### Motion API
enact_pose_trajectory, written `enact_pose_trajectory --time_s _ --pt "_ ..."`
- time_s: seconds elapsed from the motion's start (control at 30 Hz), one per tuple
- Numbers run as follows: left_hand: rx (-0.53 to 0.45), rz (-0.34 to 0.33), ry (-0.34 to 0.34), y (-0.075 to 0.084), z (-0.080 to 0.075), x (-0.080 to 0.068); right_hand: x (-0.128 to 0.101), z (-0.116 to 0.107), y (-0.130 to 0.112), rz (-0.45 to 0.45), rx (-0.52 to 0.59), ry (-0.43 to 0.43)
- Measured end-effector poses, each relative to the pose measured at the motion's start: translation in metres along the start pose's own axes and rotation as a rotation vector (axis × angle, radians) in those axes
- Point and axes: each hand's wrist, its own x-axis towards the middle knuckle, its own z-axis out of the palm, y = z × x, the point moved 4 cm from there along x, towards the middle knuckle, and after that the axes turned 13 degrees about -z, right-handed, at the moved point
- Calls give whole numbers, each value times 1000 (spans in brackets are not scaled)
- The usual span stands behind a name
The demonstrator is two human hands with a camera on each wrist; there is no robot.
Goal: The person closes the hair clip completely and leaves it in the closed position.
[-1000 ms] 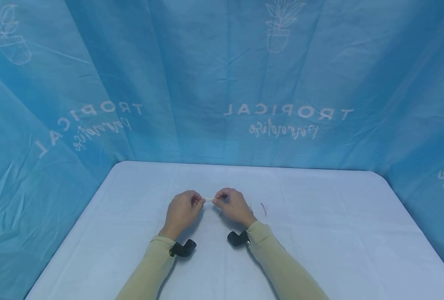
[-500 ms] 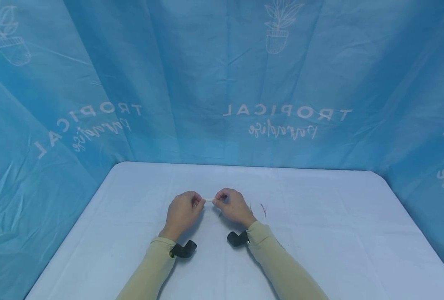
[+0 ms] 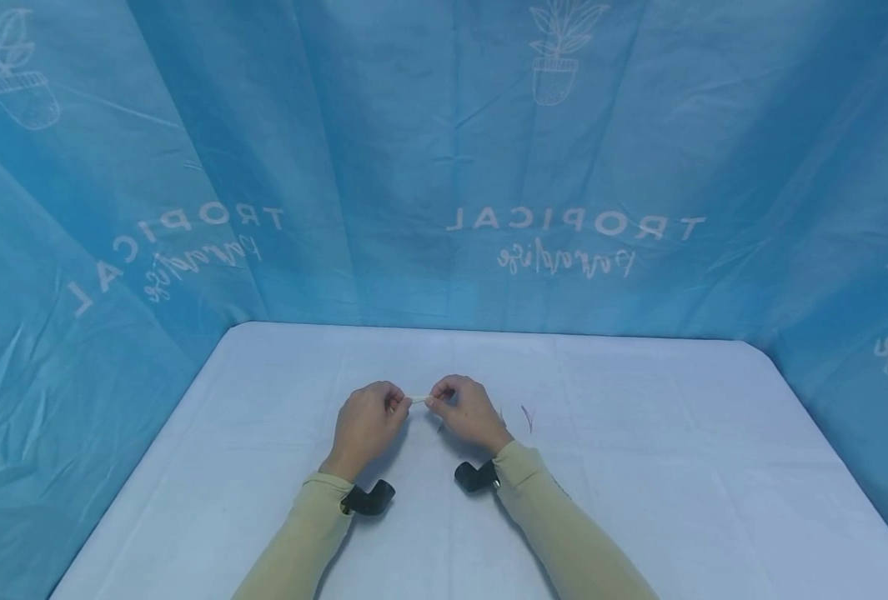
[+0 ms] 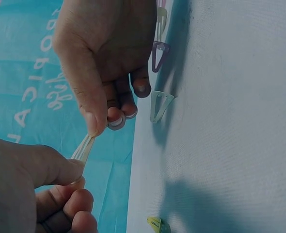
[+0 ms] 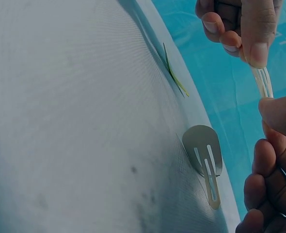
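A slim cream snap hair clip (image 3: 418, 400) is stretched between the two hands above the table. My left hand (image 3: 363, 429) pinches one end of it between thumb and fingertips. At the other end, my right hand (image 3: 475, 414) pinches it in the same way. Slots along the middle of the clip (image 5: 263, 83) show in the right wrist view, while both its ends are covered by fingertips. Below the hands in the left wrist view, a pale green snap clip (image 4: 160, 106) and a purple one (image 4: 158, 56) are on the white cloth.
In the right wrist view, a grey-looking snap clip (image 5: 202, 150) and a thin yellow-green one (image 5: 173, 73) are on the cloth. A yellow clip (image 4: 156, 224) appears low in the left wrist view. Blue printed curtains (image 3: 413, 167) surround the white table (image 3: 639, 467).
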Motion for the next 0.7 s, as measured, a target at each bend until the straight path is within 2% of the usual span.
enact_pose_trajectory --time_s 0.37,0.7 --pt "11 11 4 0 1 -1 0 -1 -2 -7 -24 2" --pt "9 13 18 1 2 -2 0 0 -3 -50 -45 26"
